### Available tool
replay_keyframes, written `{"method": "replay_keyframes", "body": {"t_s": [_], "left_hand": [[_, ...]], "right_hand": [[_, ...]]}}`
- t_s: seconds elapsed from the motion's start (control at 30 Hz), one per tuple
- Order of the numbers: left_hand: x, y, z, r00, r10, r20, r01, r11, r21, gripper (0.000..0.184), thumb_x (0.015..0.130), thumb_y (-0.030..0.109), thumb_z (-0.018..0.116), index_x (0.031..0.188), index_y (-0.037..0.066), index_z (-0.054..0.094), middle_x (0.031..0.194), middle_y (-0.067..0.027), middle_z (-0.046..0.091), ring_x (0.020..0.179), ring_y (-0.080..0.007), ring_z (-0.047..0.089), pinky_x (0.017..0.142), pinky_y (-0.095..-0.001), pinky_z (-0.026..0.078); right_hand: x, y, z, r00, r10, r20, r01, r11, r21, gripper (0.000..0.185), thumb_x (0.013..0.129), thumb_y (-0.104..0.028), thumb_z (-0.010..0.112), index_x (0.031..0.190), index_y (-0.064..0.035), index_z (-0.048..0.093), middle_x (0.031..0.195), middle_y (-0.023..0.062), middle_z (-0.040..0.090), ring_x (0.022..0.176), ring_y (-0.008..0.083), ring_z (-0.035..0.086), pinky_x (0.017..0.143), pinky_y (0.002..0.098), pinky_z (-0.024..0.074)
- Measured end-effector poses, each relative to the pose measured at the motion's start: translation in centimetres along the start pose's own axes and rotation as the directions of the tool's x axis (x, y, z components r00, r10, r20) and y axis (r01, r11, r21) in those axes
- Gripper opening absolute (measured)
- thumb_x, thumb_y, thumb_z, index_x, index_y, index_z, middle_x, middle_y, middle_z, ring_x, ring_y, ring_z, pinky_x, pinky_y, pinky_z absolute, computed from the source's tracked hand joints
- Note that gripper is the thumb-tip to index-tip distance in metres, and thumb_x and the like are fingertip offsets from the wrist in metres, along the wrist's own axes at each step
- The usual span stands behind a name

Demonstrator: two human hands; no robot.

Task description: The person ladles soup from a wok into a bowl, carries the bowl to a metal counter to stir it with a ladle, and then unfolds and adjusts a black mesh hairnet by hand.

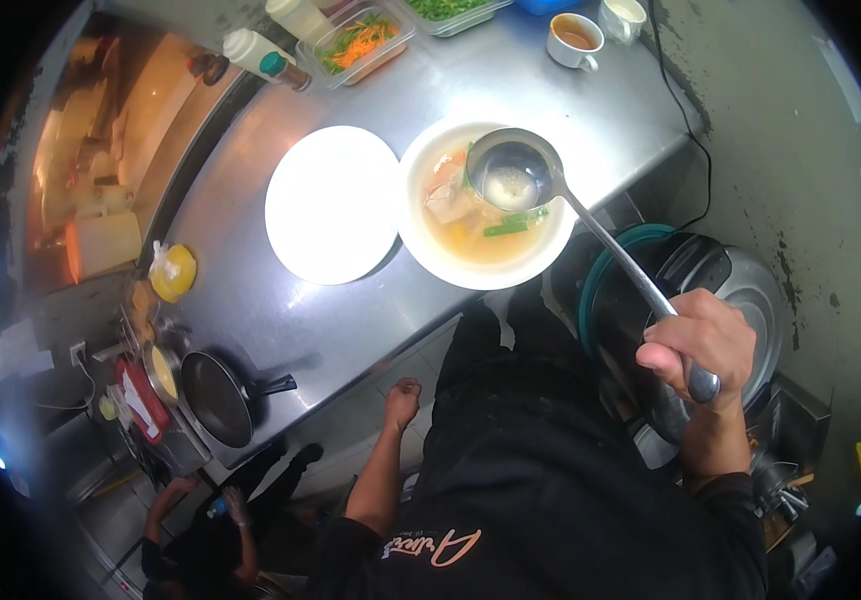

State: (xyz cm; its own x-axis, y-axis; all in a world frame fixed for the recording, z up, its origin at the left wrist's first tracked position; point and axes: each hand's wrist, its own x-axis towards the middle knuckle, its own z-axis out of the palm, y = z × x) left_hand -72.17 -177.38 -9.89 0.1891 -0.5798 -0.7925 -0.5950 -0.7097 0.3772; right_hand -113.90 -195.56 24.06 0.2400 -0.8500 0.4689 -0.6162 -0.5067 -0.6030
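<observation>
while left grip (pixel 404 402) hangs, right grip (pixel 708 345) holds ladle (pixel 623 255); soup (pixel 469 236) lies below.

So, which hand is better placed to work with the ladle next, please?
Probably the right hand: it grips the ladle, which reaches over the soup bowl. The left hand is apart from both.

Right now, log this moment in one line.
Right hand: grips long silver metal ladle; ladle: scoop end over round white soup bowl; left hand: curled, nothing visibly held; round white plate: beside bowl
</observation>
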Motion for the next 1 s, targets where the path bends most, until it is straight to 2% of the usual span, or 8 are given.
{"method": "replay_keyframes", "body": {"t_s": [0.47,0.77,0.87,1.0], "left_hand": [[-0.4,1.9,-0.7,0.998,-0.065,-0.003,0.065,0.998,0.012,0.035,0.078,0.028,0.056,0.103,0.005,0.064,0.076,-0.0133,0.066,0.061,-0.0224,0.063,0.062,-0.0344,0.049],[0.2,1.6,-0.9,1.000,-0.007,0.012,0.007,1.000,0.020,0.035,0.078,0.027,0.055,0.103,0.003,0.063,0.073,-0.0130,0.066,0.062,-0.0225,0.063,0.061,-0.0342,0.048],[-0.7,3.3,-1.2,0.999,-0.033,-0.023,0.032,0.998,-0.056,0.035,0.078,0.027,0.055,0.102,0.003,0.063,0.071,-0.0126,0.065,0.061,-0.0224,0.063,0.061,-0.0342,0.047],[-0.8,3.7,-1.6,1.000,-0.006,-0.012,0.006,1.000,0.011,0.033,0.078,0.025,0.055,0.101,0.003,0.063,0.070,-0.0119,0.064,0.059,-0.0209,0.061,0.059,-0.0334,0.047]], "right_hand": [[-0.1,-0.1,-0.2,1.000,-0.019,-0.010,0.018,0.999,-0.032,0.023,0.069,-0.025,0.077,0.071,-0.0092,0.061,0.061,0.0024,0.052,0.045,0.0133,0.049,0.040,0.0244,0.0354],[-0.1,-0.3,-0.3,1.000,-0.013,-0.014,0.012,0.999,-0.034,0.021,0.069,-0.021,0.078,0.071,-0.0087,0.061,0.061,0.0024,0.051,0.045,0.0133,0.049,0.039,0.0249,0.0351],[-0.1,-0.3,-0.4,1.000,-0.027,-0.015,0.027,0.999,-0.045,0.021,0.068,-0.021,0.078,0.071,-0.0086,0.061,0.061,0.0025,0.051,0.044,0.0135,0.049,0.039,0.0252,0.0352],[0.0,-0.5,-0.5,1.000,-0.027,-0.010,0.027,0.998,-0.049,0.021,0.068,-0.020,0.078,0.071,-0.0085,0.061,0.060,0.0026,0.051,0.044,0.0139,0.049,0.039,0.0254,0.0357]]}}
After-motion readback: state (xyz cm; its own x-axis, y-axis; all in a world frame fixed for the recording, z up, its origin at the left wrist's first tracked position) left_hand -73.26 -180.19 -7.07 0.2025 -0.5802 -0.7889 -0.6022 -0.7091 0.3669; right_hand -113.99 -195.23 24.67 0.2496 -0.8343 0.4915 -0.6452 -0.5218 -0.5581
